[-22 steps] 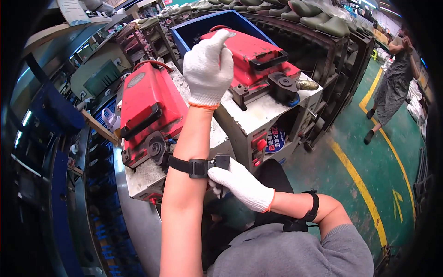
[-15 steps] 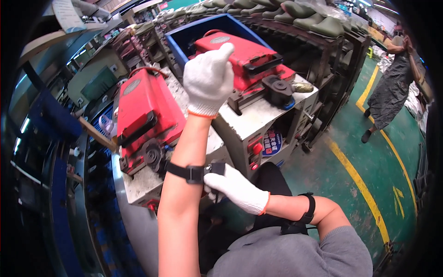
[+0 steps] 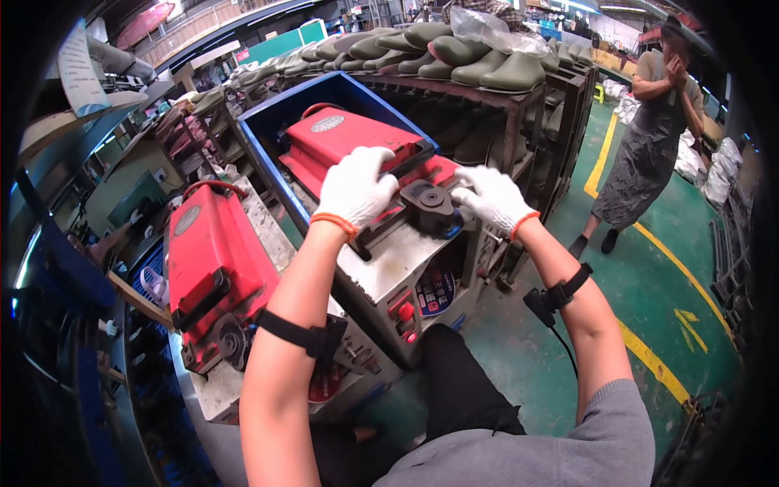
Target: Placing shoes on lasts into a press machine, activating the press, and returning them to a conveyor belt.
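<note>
A gloved worker's left hand (image 3: 355, 191) and right hand (image 3: 492, 199) flank the front of a red, wedge-shaped metal machine (image 3: 357, 128) on a scuffed white counter (image 3: 375, 268), its black bar handle (image 3: 414, 158) apparently turned toward the worker for easy reach. Fingers curve; whether either grips cannot be told. Earlier, the right was at the left forearm's black strap (image 3: 286, 329).

Left glove (image 3: 355, 196) and right glove (image 3: 494, 199): 1 pair, white, knitted, orange edging (image 3: 335, 223) at each wrist; left strap (image 3: 284, 330): black, on forearm, 1 dark block (image 3: 326, 337) attached; right strap (image 3: 577, 282): black, on forearm, 1 small black box (image 3: 539, 307), 1 thin black cable (image 3: 564, 344); top (image 3: 487, 458): grey, short-sleeved, ribbed sleeve hem (image 3: 609, 391); trousers (image 3: 461, 380): black.
</note>
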Tool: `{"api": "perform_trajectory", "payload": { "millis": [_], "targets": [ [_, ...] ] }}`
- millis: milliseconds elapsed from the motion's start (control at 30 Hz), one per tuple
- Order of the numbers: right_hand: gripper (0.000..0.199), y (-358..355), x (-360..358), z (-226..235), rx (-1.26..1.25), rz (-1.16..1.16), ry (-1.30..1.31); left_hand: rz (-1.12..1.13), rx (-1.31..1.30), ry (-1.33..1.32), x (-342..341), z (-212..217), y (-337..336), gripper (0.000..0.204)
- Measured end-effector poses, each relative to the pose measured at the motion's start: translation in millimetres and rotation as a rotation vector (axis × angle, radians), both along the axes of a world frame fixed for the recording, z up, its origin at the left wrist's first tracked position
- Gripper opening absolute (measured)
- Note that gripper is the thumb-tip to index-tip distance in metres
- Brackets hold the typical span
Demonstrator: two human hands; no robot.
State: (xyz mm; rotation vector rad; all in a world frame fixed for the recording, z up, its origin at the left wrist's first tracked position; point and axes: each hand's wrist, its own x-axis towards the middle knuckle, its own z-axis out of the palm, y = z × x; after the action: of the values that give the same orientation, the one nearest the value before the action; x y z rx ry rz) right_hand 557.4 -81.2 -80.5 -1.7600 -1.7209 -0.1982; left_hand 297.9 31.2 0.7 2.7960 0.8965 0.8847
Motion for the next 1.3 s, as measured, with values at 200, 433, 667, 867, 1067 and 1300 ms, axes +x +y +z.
{"api": "perform_trajectory", "payload": {
  "millis": [200, 433, 667, 867, 1067, 1300],
  "targets": [
    [0.042, -12, -23, -5, -0.105, -0.038, -0.001, 0.019, 0.189, 0.240, 29, -23, 12, 0.060],
    [0.059, -75, -89, 18, -0.373, 0.097, 0.002, -0.024, 0.177, 0.287, 33, -5, 34, 0.068],
    [0.037, -13, -51, 56, -0.071, 0.250, -0.151, -0.110, 0.067, 0.158, 13, 85, 58, 0.053],
    [0.071, 92, -58, 90, -0.534, 0.152, -0.292, 0.239, 0.358, 0.196, -20, 134, 48, 0.066],
    [0.107, 187, -109, 86, -0.682, 0.091, -0.341, 0.194, 0.677, -0.099, -48, 167, 84, 0.076],
    [0.086, 249, -93, 55, -0.563, 0.151, -0.183, 0.163, 0.776, -0.281, -79, 173, 127, 0.069]
  ]
}}
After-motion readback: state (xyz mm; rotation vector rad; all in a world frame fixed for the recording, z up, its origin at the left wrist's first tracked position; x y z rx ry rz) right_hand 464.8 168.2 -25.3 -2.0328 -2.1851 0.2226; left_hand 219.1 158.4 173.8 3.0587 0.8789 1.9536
